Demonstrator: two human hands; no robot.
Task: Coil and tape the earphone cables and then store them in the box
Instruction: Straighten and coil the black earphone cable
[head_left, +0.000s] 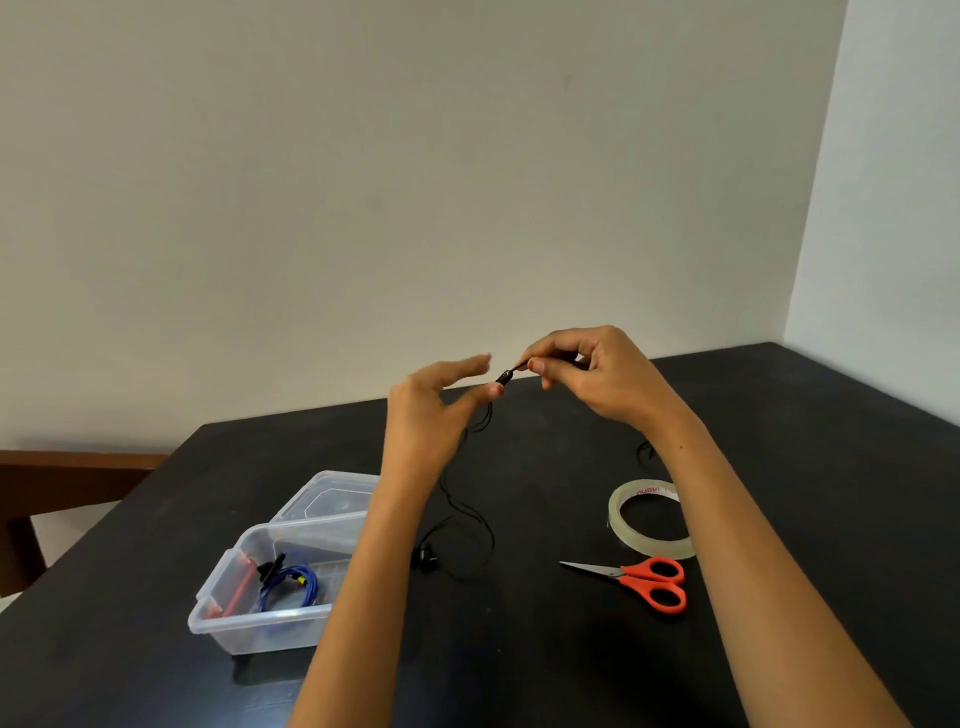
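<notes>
My right hand (592, 374) is raised above the black table and pinches a black earphone cable near its small inline piece (504, 375). My left hand (441, 395) is beside it with fingers straight, its thumb tip touching the piece. The thin black cable (470, 512) hangs down to the table, where the earbuds (426, 558) lie. A clear plastic box (249, 629) at the front left holds a coiled blue cable (288, 584). A roll of clear tape (649, 519) lies on the right.
Orange-handled scissors (649, 582) lie in front of the tape. The box's clear lid (327, 496) rests behind the box. A wooden chair (62, 483) stands off the table's left edge. A plain wall is behind.
</notes>
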